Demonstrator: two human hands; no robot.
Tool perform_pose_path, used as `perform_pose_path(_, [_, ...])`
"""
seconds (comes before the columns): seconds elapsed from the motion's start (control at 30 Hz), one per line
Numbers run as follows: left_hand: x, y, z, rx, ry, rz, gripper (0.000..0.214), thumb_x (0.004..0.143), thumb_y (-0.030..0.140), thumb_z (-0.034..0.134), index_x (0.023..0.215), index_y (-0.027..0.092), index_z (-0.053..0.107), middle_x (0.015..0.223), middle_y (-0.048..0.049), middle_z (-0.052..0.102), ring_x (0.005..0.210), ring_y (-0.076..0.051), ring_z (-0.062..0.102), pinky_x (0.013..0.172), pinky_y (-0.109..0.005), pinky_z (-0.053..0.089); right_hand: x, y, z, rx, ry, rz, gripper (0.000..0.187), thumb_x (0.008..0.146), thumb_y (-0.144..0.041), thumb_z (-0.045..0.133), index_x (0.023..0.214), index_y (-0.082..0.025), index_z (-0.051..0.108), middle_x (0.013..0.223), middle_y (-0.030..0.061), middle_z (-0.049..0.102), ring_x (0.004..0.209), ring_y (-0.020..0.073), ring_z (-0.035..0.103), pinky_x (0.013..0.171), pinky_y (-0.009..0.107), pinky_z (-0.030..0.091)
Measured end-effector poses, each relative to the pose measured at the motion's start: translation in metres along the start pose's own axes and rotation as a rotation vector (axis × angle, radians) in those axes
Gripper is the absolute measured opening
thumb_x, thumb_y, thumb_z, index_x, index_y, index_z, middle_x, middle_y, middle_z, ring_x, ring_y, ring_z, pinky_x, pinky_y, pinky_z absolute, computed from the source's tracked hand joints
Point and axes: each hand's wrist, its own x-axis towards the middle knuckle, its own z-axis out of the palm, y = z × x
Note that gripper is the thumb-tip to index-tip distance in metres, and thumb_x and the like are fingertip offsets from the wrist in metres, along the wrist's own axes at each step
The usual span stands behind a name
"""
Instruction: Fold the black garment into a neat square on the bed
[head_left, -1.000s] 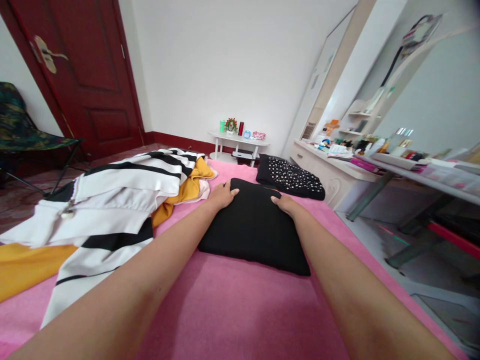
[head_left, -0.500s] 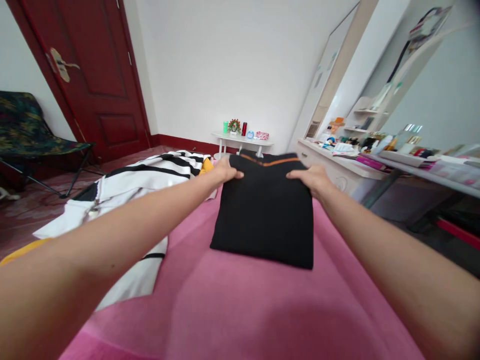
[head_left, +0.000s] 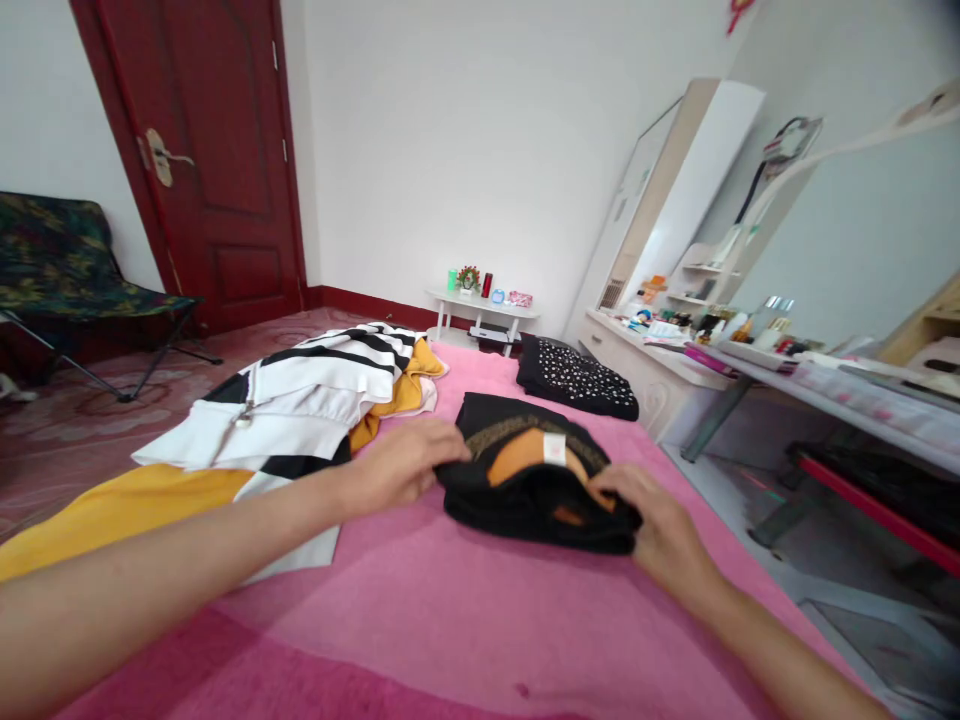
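A black top (head_left: 540, 500) lies folded on the pink bed cover (head_left: 420, 620), its neckline nearest me. Orange lining and a white label show inside the collar, which has a patterned gold-brown band. My left hand (head_left: 409, 462) is closed on the collar's left side, slightly blurred. At the opposite side, my right hand (head_left: 651, 510) pinches the edge by the orange lining. Beyond the top rests a second folded black garment with white dots (head_left: 577, 375).
A heap of white, black and yellow clothes (head_left: 307, 385) spreads along the left of the bed. A small white table (head_left: 480, 300) stands by the far wall. To the right are a cluttered dresser (head_left: 637, 345) and a grey-legged table (head_left: 825, 380). A camouflage chair (head_left: 67, 260) stands left.
The black top, earlier held up by its far edge, now lies folded over with its collar towards me. My hands have come nearer, and the dotted garment behind is uncovered.
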Motion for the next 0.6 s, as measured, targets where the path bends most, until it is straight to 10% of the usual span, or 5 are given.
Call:
perform_pose_path(0.17, [-0.041,0.021,0.021,-0.019,-0.113,-0.062,0.061,0.063,0.001,0.045,0.119,0.022,0.056,0.115,-0.0059,0.06,0.105,-0.02,0.056,0.093,-0.03,0.044,-0.059,-0.006,0.01,-0.002,-0.22,0.106,0.061,0.056,-0.003,0.04,0.105,-0.03,0.064,0.122,0.004,0.057,0.115,0.0199,0.053,0.097,0.036,0.045])
perform_pose_path(0.27, [-0.011,0.023,-0.001,0.077,-0.191,-0.076,0.043,0.065,0.005,0.046,0.097,0.024,0.067,0.095,-0.0041,0.067,0.092,-0.022,0.061,0.086,-0.033,0.046,-0.026,-0.012,-0.016,0.029,-0.211,0.169,0.049,0.057,-0.006,0.039,0.09,-0.028,0.068,0.106,0.0019,0.066,0.101,0.0197,0.061,0.09,0.035,0.049])
perform_pose_path(0.4, [0.062,0.023,-0.014,0.116,-0.067,-0.13,0.034,0.078,0.017,0.044,0.102,0.022,0.068,0.104,-0.0068,0.067,0.097,-0.024,0.061,0.085,-0.034,0.046,0.058,-0.021,-0.039,0.004,0.143,0.185,0.032,0.073,-0.019,0.045,0.094,-0.025,0.068,0.102,0.0025,0.069,0.099,0.0218,0.062,0.094,0.037,0.046])
perform_pose_path(0.5, [0.103,0.016,0.015,0.073,0.065,-0.17,0.044,0.086,0.028,0.042,0.128,0.02,0.054,0.129,-0.0084,0.055,0.117,-0.023,0.051,0.099,-0.034,0.039,0.1,-0.019,-0.014,-0.049,0.295,0.181,0.037,0.083,-0.026,0.042,0.113,-0.022,0.063,0.121,0.0032,0.061,0.115,0.0204,0.053,0.103,0.035,0.037])
perform_pose_path(0.6, [0.114,0.001,0.064,0.018,0.014,-0.293,0.056,0.091,0.047,0.037,0.143,0.027,0.033,0.15,-0.006,0.031,0.136,-0.027,0.029,0.11,-0.045,0.024,0.103,-0.003,0.041,-0.149,0.073,0.364,0.046,0.089,-0.031,0.036,0.133,-0.022,0.048,0.14,0.0044,0.046,0.132,0.0213,0.037,0.11,0.039,0.026])
